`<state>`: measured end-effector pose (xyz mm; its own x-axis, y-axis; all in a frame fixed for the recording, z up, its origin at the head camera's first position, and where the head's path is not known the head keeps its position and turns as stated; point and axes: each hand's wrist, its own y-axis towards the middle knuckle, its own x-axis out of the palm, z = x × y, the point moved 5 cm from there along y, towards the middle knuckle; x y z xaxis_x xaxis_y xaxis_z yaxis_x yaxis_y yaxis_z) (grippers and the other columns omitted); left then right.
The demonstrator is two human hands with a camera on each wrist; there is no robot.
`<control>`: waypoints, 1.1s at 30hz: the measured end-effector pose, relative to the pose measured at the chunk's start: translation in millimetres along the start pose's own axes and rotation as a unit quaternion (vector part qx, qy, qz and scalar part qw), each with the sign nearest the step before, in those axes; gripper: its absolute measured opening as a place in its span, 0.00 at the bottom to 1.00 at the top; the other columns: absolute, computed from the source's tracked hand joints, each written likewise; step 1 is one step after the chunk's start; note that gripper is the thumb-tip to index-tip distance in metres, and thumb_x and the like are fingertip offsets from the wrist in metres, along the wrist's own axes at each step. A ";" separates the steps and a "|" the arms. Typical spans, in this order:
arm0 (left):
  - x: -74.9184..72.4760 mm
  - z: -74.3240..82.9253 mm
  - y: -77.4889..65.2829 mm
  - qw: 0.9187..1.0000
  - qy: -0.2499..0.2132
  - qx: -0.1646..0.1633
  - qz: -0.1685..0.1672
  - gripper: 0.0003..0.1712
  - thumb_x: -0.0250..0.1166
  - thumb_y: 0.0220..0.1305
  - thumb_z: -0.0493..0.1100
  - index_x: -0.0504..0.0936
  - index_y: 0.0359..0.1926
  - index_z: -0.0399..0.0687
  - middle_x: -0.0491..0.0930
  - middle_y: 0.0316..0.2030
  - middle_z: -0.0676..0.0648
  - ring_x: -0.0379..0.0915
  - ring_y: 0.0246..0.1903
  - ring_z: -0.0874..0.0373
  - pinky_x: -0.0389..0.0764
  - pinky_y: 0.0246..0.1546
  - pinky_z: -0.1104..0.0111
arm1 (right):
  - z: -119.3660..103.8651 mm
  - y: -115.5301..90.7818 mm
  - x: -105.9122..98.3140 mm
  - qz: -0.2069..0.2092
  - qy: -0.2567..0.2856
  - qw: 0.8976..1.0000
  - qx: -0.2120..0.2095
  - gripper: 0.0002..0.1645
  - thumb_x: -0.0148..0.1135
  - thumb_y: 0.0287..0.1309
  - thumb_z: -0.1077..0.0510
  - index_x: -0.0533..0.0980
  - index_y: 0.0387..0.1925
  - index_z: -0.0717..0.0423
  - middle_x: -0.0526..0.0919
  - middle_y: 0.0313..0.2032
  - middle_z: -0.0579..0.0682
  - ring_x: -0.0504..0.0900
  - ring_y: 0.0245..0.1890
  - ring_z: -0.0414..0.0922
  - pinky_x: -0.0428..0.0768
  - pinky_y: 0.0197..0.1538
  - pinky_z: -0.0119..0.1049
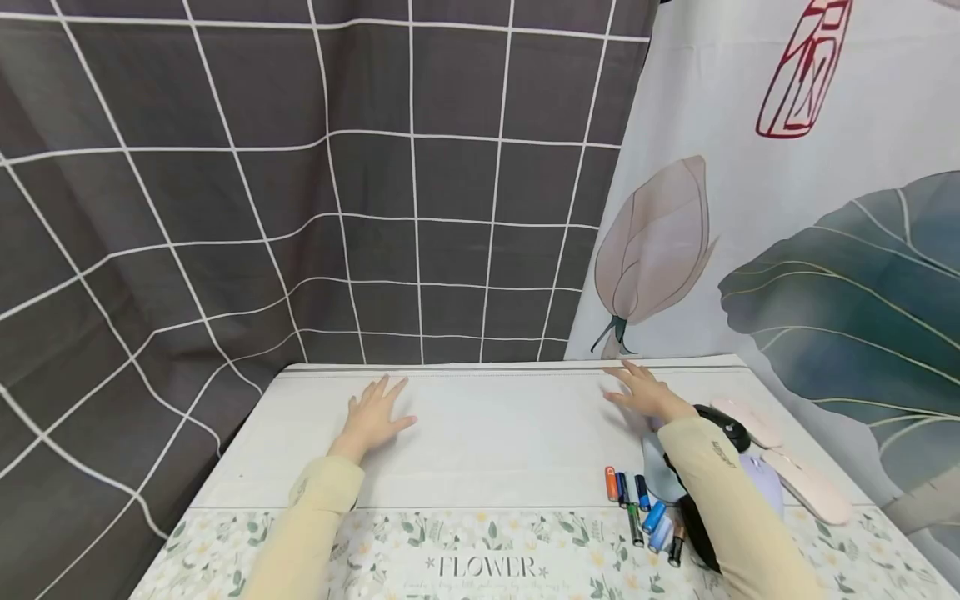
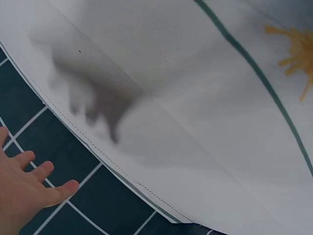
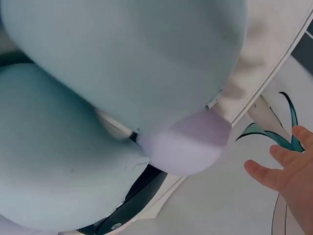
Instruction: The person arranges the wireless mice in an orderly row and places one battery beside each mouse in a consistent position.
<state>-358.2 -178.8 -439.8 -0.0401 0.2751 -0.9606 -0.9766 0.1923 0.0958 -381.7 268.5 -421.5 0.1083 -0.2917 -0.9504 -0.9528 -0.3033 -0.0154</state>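
My left hand hovers over the left part of the white table mat, its fingers spread and holding nothing. In the left wrist view the same hand appears beyond the mat's edge, and a hand-shaped shadow falls on the mat. My right hand reaches over the mat's far right, fingers extended, with nothing in its grasp. Closest to it are smooth, rounded light blue objects and a lavender one, partly hidden by the right sleeve in the head view. The right wrist view shows the right hand apart from them.
Several markers lie loosely grouped at the right front, left of the right sleeve. Farther right are a black rounded object and long pale pink objects. A dark grid curtain and a white printed curtain hang behind the table.
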 end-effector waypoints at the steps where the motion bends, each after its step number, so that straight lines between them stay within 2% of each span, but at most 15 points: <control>1: 0.2 1.2 -1.4 1.000 0.000 0.001 0.002 0.44 0.59 0.60 0.62 0.56 0.71 0.49 0.52 0.70 0.32 0.49 0.67 0.30 0.51 0.60 0.31 | 0.6 -1.6 0.0 -0.001 0.001 1.000 0.001 0.36 0.52 0.65 0.46 0.59 0.66 0.61 0.49 0.67 0.75 0.47 0.65 0.77 0.51 0.56 0.79; 6: 1.3 10.0 -7.2 1.000 0.004 0.019 0.025 0.42 0.60 0.60 0.61 0.59 0.69 0.47 0.55 0.68 0.32 0.56 0.64 0.31 0.60 0.57 0.33 | 1.6 -8.9 -4.5 0.008 -0.002 1.000 -0.001 0.35 0.53 0.64 0.46 0.60 0.65 0.62 0.50 0.67 0.75 0.49 0.64 0.77 0.53 0.54 0.80; 11: 3.8 18.0 -16.2 0.999 0.007 0.032 0.032 0.41 0.61 0.59 0.60 0.63 0.67 0.45 0.59 0.66 0.32 0.62 0.60 0.32 0.69 0.52 0.37 | 3.6 -16.3 -7.2 0.016 -0.024 1.000 0.000 0.32 0.54 0.63 0.48 0.64 0.62 0.64 0.55 0.64 0.77 0.56 0.61 0.77 0.61 0.51 0.77; 15: 5.6 20.7 -22.6 0.998 0.007 0.040 0.041 0.39 0.61 0.59 0.60 0.64 0.66 0.46 0.63 0.64 0.33 0.64 0.59 0.35 0.70 0.53 0.40 | 5.6 -24.5 -8.6 0.025 -0.028 0.999 -0.006 0.30 0.55 0.62 0.51 0.66 0.59 0.67 0.60 0.60 0.79 0.63 0.56 0.78 0.68 0.48 0.73; 20: 2.5 22.1 -27.2 0.997 0.019 0.058 0.047 0.37 0.61 0.60 0.58 0.66 0.65 0.47 0.66 0.63 0.34 0.66 0.59 0.36 0.71 0.52 0.42 | 4.6 -33.2 -11.4 0.027 0.006 0.999 -0.030 0.30 0.58 0.60 0.54 0.65 0.58 0.70 0.63 0.56 0.81 0.69 0.51 0.76 0.71 0.50 0.68; 24: -7.1 22.0 -27.8 0.996 0.025 0.064 0.051 0.35 0.61 0.60 0.56 0.66 0.65 0.47 0.65 0.63 0.34 0.65 0.59 0.36 0.71 0.53 0.42 | 3.7 -37.1 -13.2 0.012 0.001 1.000 -0.022 0.27 0.59 0.58 0.55 0.69 0.53 0.69 0.68 0.49 0.79 0.75 0.45 0.71 0.74 0.47 0.64; 28: -12.6 23.3 -30.9 0.998 0.010 0.055 0.043 0.34 0.60 0.61 0.55 0.66 0.65 0.47 0.66 0.63 0.35 0.64 0.60 0.37 0.69 0.55 0.41 | 5.4 -43.2 -12.6 -0.014 -0.014 1.000 0.003 0.21 0.61 0.56 0.56 0.72 0.47 0.66 0.72 0.42 0.74 0.77 0.37 0.62 0.78 0.41 0.59; 33: -10.8 21.7 -40.1 0.997 -0.016 0.052 0.052 0.31 0.61 0.62 0.52 0.69 0.63 0.45 0.70 0.59 0.36 0.68 0.58 0.39 0.70 0.57 0.44 | 2.6 -54.7 -9.9 -0.049 -0.011 0.998 0.025 0.21 0.61 0.55 0.57 0.71 0.47 0.65 0.70 0.43 0.76 0.75 0.34 0.58 0.79 0.36 0.54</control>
<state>-314.0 -169.0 -427.6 -0.1321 0.3287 -0.9352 -0.9403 0.2570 0.2232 -331.3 290.3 -412.1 0.1959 -0.2425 -0.9502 -0.9510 -0.2833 -0.1238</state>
